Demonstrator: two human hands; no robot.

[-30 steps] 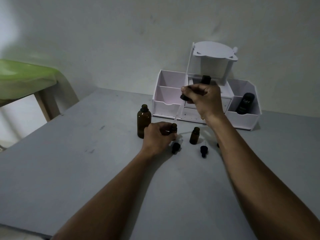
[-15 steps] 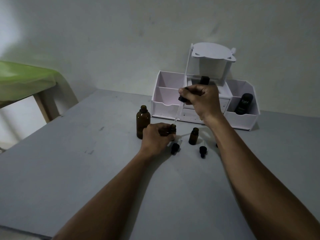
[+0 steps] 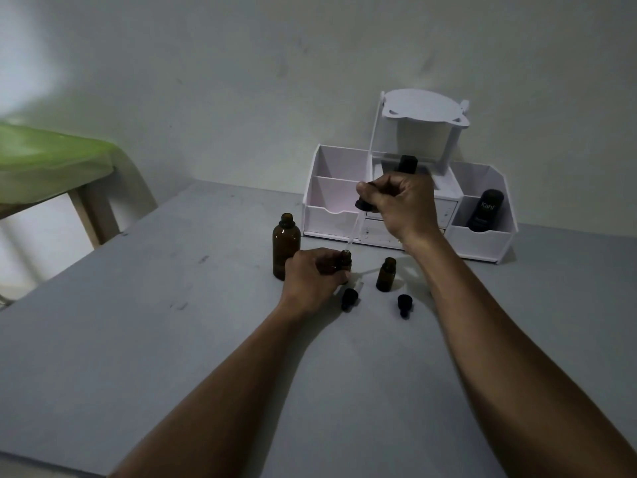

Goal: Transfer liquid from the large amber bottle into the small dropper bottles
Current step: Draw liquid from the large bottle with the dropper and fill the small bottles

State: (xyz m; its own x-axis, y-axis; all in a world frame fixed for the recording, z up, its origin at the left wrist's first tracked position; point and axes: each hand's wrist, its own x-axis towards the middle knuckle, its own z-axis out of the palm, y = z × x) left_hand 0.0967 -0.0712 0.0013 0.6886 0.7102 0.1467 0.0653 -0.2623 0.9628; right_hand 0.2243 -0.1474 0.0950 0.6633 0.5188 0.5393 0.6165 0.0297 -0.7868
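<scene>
The large amber bottle (image 3: 285, 247) stands uncapped on the grey table, just left of my left hand (image 3: 312, 277). That hand grips a small amber dropper bottle (image 3: 345, 261), upright on the table. My right hand (image 3: 401, 205) holds a dropper (image 3: 355, 229) by its black bulb above it; the glass tube slants down and its tip sits at the small bottle's mouth. A second small amber bottle (image 3: 385, 274) stands open to the right. Two black dropper caps (image 3: 349, 298) (image 3: 404, 303) lie on the table in front of the bottles.
A white desk organiser (image 3: 482, 241) stands against the wall behind the bottles, with a dark bottle labelled Kahf (image 3: 485, 210) in its right compartment and a black item behind my right hand. A green-covered table (image 3: 48, 160) stands at the far left.
The dropper in my right hand has come down slightly, bringing its tip to the mouth of the small bottle. My left hand keeps its hold on that bottle.
</scene>
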